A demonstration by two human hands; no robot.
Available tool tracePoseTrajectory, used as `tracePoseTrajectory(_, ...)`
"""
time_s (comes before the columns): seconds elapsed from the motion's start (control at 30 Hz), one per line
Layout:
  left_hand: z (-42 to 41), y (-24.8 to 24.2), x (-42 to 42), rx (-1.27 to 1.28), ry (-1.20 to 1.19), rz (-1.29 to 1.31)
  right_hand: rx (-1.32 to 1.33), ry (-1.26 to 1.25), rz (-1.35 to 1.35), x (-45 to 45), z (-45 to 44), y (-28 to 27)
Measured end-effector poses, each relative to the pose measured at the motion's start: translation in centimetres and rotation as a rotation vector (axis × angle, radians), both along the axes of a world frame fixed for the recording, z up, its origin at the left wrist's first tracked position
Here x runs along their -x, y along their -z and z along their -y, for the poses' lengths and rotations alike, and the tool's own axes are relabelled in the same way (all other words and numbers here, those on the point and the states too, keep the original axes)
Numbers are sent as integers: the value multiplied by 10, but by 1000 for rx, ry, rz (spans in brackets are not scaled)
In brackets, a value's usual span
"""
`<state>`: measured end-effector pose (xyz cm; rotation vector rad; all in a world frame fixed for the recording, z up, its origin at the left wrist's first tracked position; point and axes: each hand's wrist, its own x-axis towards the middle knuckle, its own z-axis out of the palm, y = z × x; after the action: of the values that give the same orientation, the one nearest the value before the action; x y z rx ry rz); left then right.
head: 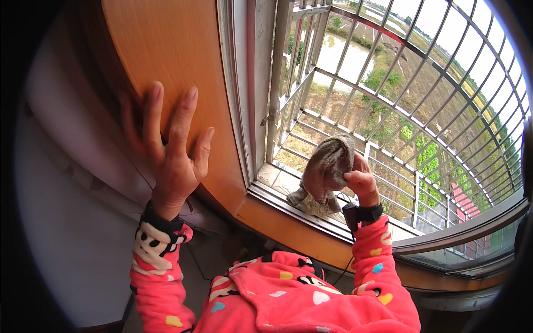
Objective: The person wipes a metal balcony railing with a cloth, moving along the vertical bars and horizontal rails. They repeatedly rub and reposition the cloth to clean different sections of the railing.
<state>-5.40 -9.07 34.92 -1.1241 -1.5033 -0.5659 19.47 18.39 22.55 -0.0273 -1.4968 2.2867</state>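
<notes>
My right hand [362,181] grips a bunched grey-brown cloth rag [329,166] between thumb and fingers. The rag hangs over the window's metal sill track [300,211], its lower folds at the tiled ledge. A black strap with a small dark device and a cable [353,214] is on my right wrist. My left hand [173,154] is raised in front of the orange-brown wooden window casing [175,54], fingers spread, holding nothing. Some of its fingertips look close to the panel's edge; whether they touch it I cannot tell.
Beyond the open window stands a metal security grille [358,85], with fields and a pond far below. A sliding glass pane [474,249] sits at the right. Pale pink fabric or curtain [83,112] hangs left beside a white surface [75,233].
</notes>
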Motion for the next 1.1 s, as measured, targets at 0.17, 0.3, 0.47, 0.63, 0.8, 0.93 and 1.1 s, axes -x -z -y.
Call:
tracePoseTrajectory(0.17, 7, 18, 17, 68, 93, 1, -324, 140, 162, 75, -36, 68)
tracePoseTrajectory(0.3, 7, 25, 25, 65, 105, -33, -591, 404, 41, 158, -36, 123)
tracePoseTrajectory(0.47, 3, 23, 33, 75, 47, -255, -792, 836, 147, 211, -26, 137)
tracePoseTrajectory(0.63, 0, 31, 40, -42, 67, -260, -911, 812, 261, 217, -24, 119)
tracePoseTrajectory(0.8, -4, 28, 49, -21, -97, -495, -681, 336, 1, 190, -40, 120)
tracePoseTrajectory(0.93, -3, 26, 41, 70, -287, -553, -786, 351, 146, 193, -52, 125)
tracePoseTrajectory(1.1, -1, 23, 42, 114, -314, -622, -998, 632, -2, 222, -47, 132)
